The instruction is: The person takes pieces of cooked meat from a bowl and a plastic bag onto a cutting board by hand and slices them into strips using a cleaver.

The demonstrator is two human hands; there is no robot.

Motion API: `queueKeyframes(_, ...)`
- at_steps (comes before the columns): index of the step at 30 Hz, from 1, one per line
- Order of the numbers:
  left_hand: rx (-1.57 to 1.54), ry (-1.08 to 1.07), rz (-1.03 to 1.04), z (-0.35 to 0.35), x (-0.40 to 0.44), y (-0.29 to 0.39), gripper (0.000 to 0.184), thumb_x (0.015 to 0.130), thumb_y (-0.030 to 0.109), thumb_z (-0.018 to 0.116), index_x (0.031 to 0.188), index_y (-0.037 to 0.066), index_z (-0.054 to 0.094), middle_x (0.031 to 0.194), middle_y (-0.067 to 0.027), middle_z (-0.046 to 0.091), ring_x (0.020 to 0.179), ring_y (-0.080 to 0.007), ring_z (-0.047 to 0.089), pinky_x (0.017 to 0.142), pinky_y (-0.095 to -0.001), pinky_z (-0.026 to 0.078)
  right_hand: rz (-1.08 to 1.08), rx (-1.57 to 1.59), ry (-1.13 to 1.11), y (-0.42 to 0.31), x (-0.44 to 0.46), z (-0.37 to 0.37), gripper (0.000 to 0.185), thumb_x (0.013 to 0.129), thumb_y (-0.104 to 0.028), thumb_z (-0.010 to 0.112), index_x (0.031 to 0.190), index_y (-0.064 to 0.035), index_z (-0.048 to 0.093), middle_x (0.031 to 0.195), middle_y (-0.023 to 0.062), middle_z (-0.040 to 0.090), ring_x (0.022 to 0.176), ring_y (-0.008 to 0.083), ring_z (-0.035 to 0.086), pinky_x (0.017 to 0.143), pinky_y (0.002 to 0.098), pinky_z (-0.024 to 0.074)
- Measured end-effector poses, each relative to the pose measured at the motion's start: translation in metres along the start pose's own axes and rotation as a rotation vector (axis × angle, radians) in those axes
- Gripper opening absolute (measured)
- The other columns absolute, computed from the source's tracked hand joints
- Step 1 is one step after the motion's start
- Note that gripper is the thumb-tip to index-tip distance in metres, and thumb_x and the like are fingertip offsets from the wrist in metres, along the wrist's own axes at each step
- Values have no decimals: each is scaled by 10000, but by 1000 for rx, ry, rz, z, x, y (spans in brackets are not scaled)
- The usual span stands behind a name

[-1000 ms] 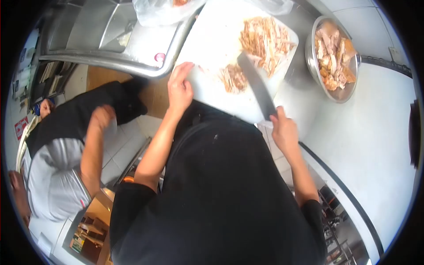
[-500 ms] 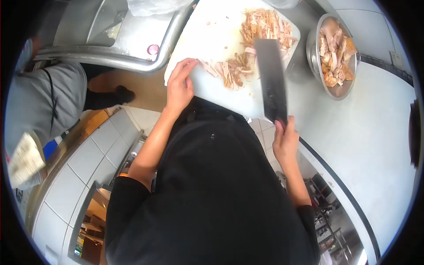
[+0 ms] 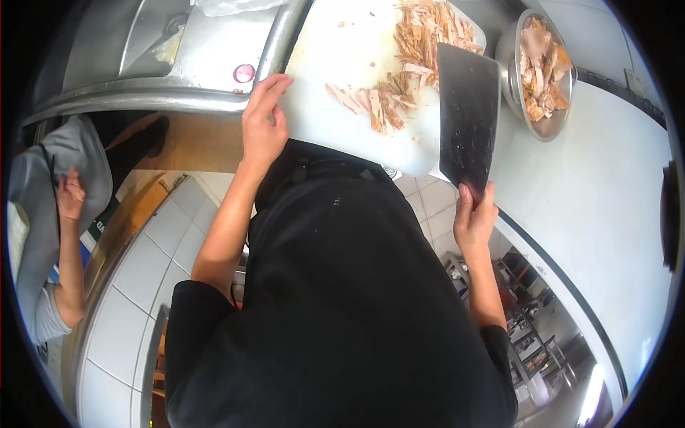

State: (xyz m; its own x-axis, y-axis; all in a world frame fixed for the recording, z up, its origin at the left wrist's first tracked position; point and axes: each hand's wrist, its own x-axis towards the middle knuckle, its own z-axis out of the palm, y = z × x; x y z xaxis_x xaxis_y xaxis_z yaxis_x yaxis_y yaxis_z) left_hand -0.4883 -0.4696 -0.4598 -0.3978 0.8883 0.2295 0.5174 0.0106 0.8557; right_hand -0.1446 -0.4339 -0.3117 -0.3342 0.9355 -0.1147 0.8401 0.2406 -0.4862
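Observation:
A broad dark cleaver [image 3: 469, 118] is in my right hand [image 3: 475, 217], gripped by the handle. Its blade reaches over the right side of the white cutting board [image 3: 321, 60]. Holding nothing, my left hand [image 3: 265, 125] is at the board's left edge with loosely bent fingers apart from the thumb. Between the hands lies a small group of sliced meat strips [image 3: 386, 103], touched by neither hand. A larger heap of cut meat [image 3: 432, 36] sits farther back, beyond the cleaver's tip.
A metal bowl [image 3: 551, 132] of larger meat pieces [image 3: 546, 75] stands tilted to the right of the board. At left is a steel sink [image 3: 150, 43], with a purple-red round piece [image 3: 244, 73] on its ledge. Another person in grey [image 3: 78, 157] is at far left.
My left hand has moved left, away from the meat strips. The cleaver has shifted right, its broad face now turned more into view. The other person's forearm and hand have come into view.

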Motion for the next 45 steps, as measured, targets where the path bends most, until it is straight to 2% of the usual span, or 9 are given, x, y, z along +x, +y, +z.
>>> queueKeyframes(8, -38, -12, 54, -25, 21, -13, 530, 724, -203, 431, 1157, 7, 651, 1161, -167, 625, 1051, -339, 626, 892, -365, 499, -148, -102, -221, 30, 7, 60, 220, 925, -181, 630, 1049, -49, 506, 604, 185, 592, 586, 418, 606, 521, 496, 447)
queueKeyframes(10, -70, -49, 126, -28, 34, -7, 526, 729, -202, 420, 1157, -3, 650, 1158, -186, 620, 1054, -350, 625, 895, -371, 501, -241, -373, -466, 59, 40, 64, 244, 935, -262, 610, 1088, -92, 524, 605, 177, 596, 577, 417, 601, 529, 502, 454)
queueKeyframes(20, -120, -191, 229, -28, 79, 43, 515, 734, -195, 410, 1151, -11, 650, 1165, -179, 623, 1048, -302, 631, 893, -352, 505, -181, -403, -102, 57, 135, 13, 183, 924, -225, 576, 1069, -126, 524, 680, 176, 633, 656, 399, 624, 605, 525, 464)
queueKeyframes(24, 104, -159, 524, -28, 84, 70, 447, 762, -125, 453, 1156, -38, 645, 1139, -170, 656, 1026, -311, 632, 887, -380, 489, -187, -348, 158, 41, 89, 20, 168, 818, -103, 591, 972, -142, 536, 619, 96, 582, 575, 335, 589, 558, 458, 448)
queueKeyframes(25, 24, -202, 475, -27, 83, 89, 413, 769, -89, 478, 1143, -50, 649, 1159, -193, 661, 1138, -369, 594, 1035, -458, 411, -221, -347, 266, 38, 81, 23, 200, 773, -68, 594, 945, -157, 543, 599, 69, 557, 557, 309, 575, 552, 423, 441)
queueKeyframes(27, -16, -414, 512, -15, 92, 134, 411, 785, -68, 506, 1169, -32, 646, 1208, -190, 647, 1189, -372, 572, 1056, -474, 392, -201, -353, 284, 37, 72, 22, 214, 752, -57, 594, 929, -169, 549, 601, 55, 549, 558, 289, 572, 564, 395, 434)
queueKeyframes(31, 166, -882, 615, 43, 108, 176, 423, 833, 23, 593, 1255, 22, 623, 1336, -168, 595, 1315, -366, 498, 1115, -521, 319, -199, -216, 281, 47, 60, 35, 263, 706, -50, 596, 923, -196, 565, 633, 45, 571, 598, 245, 596, 612, 370, 436)
queueKeyframes(38, 155, -865, 601, 146, 172, 264, 431, 822, -25, 617, 1249, 37, 620, 1312, -170, 599, 1251, -368, 539, 1063, -451, 407, -2, 16, -242, 79, 36, 55, 349, 721, -48, 634, 1056, -114, 562, 742, 115, 646, 702, 318, 663, 760, 438, 483)
queueKeyframes(45, 182, -771, 757, 357, 229, 299, 403, 794, -4, 628, 1196, 24, 638, 1205, -206, 645, 1146, -383, 601, 978, -404, 472, -82, 208, -254, 110, 26, 61, 523, 720, -48, 670, 1215, -73, 503, 891, 160, 668, 832, 313, 675, 741, 443, 466)
